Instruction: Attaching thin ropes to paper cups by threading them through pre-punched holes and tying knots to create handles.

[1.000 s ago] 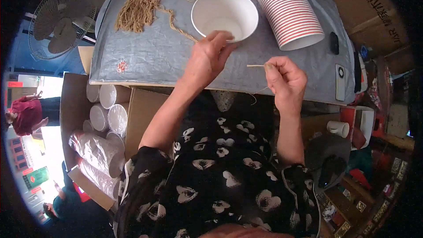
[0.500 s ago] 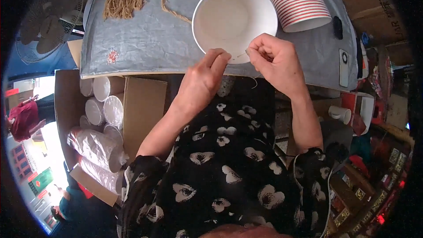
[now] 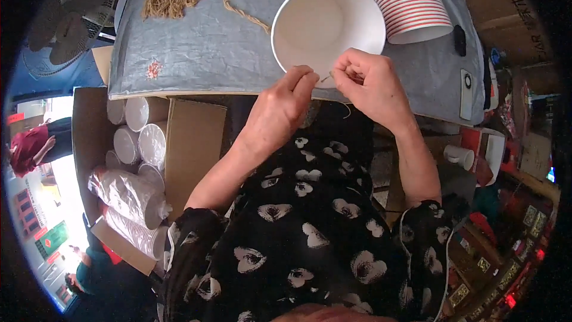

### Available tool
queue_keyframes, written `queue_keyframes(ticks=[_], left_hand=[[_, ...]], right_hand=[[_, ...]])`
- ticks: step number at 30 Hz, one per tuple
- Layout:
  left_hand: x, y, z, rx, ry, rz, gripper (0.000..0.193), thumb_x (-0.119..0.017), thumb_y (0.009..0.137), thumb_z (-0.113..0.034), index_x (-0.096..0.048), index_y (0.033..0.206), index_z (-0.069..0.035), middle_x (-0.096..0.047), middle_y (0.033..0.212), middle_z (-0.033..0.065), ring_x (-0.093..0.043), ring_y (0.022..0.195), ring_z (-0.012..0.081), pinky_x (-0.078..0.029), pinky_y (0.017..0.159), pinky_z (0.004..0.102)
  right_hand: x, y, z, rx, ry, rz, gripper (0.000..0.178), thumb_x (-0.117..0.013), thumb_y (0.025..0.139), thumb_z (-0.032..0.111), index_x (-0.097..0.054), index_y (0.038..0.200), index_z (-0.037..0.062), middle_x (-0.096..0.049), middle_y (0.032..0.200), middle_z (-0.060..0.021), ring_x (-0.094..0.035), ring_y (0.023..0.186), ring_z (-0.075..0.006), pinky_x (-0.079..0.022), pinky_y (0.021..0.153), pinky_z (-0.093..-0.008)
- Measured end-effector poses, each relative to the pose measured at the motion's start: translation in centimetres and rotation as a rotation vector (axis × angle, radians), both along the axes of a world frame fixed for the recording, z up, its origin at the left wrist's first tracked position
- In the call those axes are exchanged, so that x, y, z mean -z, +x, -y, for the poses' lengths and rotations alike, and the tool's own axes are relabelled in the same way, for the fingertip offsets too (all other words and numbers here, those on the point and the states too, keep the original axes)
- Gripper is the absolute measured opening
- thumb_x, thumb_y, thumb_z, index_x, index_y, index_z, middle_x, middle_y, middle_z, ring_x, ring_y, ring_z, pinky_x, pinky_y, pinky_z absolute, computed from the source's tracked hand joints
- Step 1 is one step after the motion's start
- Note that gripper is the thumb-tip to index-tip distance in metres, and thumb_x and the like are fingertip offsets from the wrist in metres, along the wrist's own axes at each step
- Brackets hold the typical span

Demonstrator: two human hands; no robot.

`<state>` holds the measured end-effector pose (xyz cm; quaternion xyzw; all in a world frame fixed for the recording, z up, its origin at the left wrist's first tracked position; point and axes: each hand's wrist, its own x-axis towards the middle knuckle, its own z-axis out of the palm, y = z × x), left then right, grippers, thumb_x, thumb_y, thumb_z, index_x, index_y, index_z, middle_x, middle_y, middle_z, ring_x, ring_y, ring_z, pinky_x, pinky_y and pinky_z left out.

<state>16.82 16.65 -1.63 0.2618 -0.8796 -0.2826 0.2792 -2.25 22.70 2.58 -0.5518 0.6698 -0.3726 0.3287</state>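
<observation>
Left hand (image 3: pixel 277 106) and right hand (image 3: pixel 378 86), fingertips pinched narrow, hold a thin string (image 3: pixel 326 77) between them at the near rim of a white paper tub (image 3: pixel 325 24) on the grey-covered counter (image 3: pixel 205 53)

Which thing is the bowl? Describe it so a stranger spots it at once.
Find the grey table at the top. Near its front edge, beyond the left hand and right hand, sits the bowl. Its wide, plain white mouth sets it apart from the stack of red-banded rims at its right.
</observation>
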Motion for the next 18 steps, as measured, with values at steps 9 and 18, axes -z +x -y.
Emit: queue_keyframes(ticks=[9,18], left_hand=[[0.21,0.28,0.24,0.039,-0.039,0.004,0.028,-0.059,0.084,0.004,-0.058,0.112,0.001,-0.062,0.114,0.0159,-0.069,0.088,0.0377,-0.06,0.071,0.0434],[-0.32,0.15,0.22,0.02,0.025,0.017,0.027,-0.062,0.087,0.002,-0.062,0.113,-0.007,-0.064,0.115,0.0119,-0.069,0.089,0.0377,-0.06,0.073,0.0447]], right_hand=[[-0.08,0.09,0.13,-0.027,-0.012,-0.021,0.006,-0.062,0.089,-0.002,-0.059,0.084,-0.0026,-0.053,0.063,0.005,-0.045,0.06,0.0004,-0.037,0.052,-0.0202],[-0.14,-0.3,0.19,-0.002,0.004,-0.068,0.009,-0.067,0.083,0.004,-0.06,0.08,-0.0028,-0.065,0.063,-0.0107,-0.063,0.056,-0.0124,-0.049,0.054,-0.0303]])
